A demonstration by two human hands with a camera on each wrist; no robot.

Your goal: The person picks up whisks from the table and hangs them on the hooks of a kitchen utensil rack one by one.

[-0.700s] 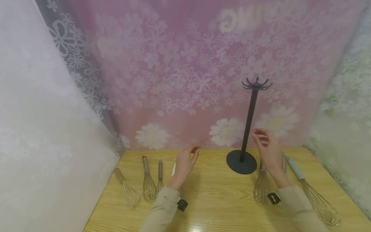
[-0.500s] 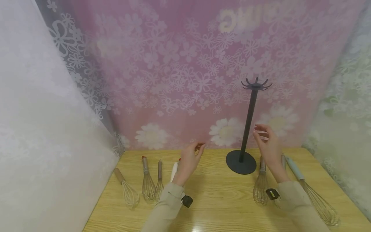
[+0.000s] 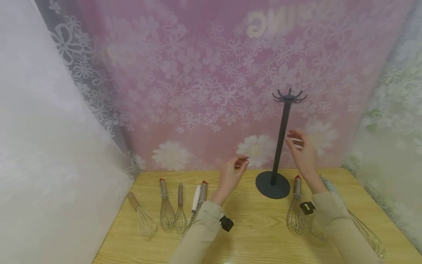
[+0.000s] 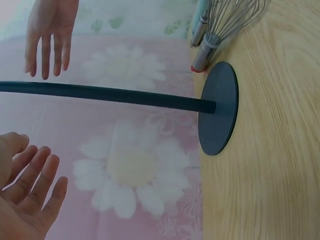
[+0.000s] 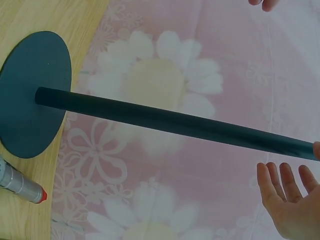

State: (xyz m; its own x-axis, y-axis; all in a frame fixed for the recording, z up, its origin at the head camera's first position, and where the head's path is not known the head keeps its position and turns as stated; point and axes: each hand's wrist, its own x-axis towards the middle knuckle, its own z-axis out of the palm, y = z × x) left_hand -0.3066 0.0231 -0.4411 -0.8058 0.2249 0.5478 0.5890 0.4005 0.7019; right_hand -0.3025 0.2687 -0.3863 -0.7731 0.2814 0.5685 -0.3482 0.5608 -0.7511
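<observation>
Head view, slim black stand (image 3: 280,146), round base (image 3: 279,189), curved top hooks (image 3: 289,98), left grip (image 3: 229,176) released, right grip (image 3: 304,156) released

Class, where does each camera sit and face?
Head: head-worn, facing forward and down at table, whisks and stand; left hand, right hand and sleeves show.
Left wrist: worn there, facing the stand; both hands show.
Right wrist: worn there, facing the stand; right hand, left fingertips show.
Wrist views share the stand's base.
</observation>
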